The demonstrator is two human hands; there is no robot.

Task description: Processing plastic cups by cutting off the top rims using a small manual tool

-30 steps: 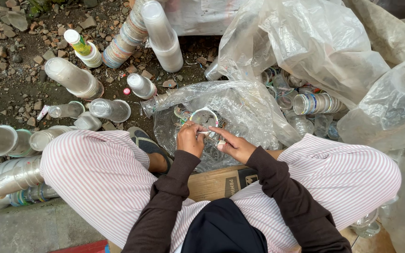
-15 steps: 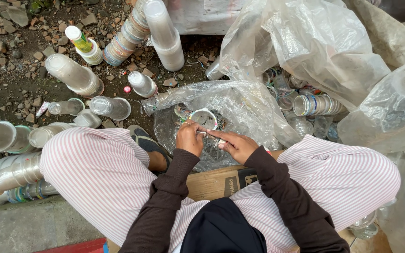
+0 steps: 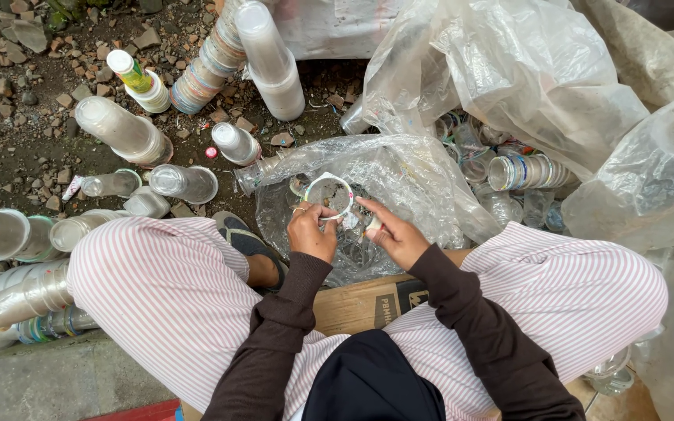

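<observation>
Head view: left hand (image 3: 311,232) closed on the rim of a clear plastic cup (image 3: 329,195), right hand (image 3: 394,234) pinching beside it, above a crinkled clear plastic bag (image 3: 399,175). Against a second ago, cup turned a little more upright between the hands, mouth now facing the camera; handling evidently under way. Around: stacked cups (image 3: 268,58) on stony ground (image 3: 25,117), thin, glossy, tapered.
</observation>
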